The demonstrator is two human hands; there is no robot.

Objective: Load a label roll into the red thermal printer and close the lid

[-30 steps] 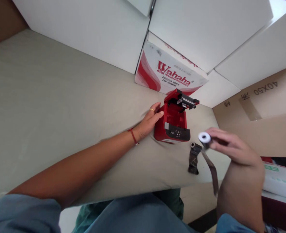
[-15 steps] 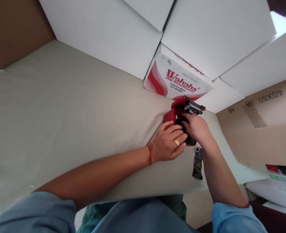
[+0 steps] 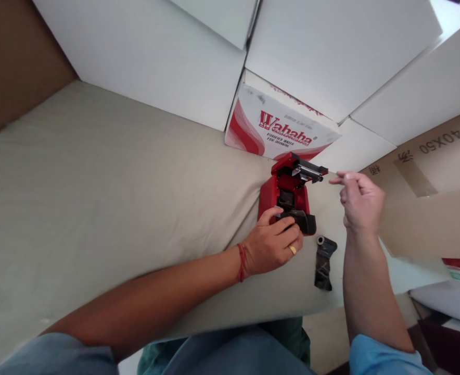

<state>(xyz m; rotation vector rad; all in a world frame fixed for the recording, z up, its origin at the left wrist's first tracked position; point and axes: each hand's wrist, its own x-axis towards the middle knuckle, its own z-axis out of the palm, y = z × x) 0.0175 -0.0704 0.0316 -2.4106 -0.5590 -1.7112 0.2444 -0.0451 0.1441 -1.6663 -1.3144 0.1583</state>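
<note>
A small red printer (image 3: 289, 195) with a black front stands on the beige table (image 3: 116, 198), its lid tilted open. A dark roll lies inside its bay. My left hand (image 3: 275, 240) grips the printer's front left corner, fingers curled over the black panel. My right hand (image 3: 358, 200) hovers just right of the open lid, fingers loosely pinched with nothing visible in them. A dark strip with a small core (image 3: 323, 260) lies on the table between my two forearms.
A red and white Wahaha carton (image 3: 280, 127) stands behind the printer among large white boxes (image 3: 331, 52). A brown cardboard box (image 3: 429, 208) marked 40X50 sits at the right. The table's near edge runs below my hands.
The white-cored roll that my right hand held a second ago is now in the printer's bay. My right hand has drawn back to the right; my left hand moved onto the front.
</note>
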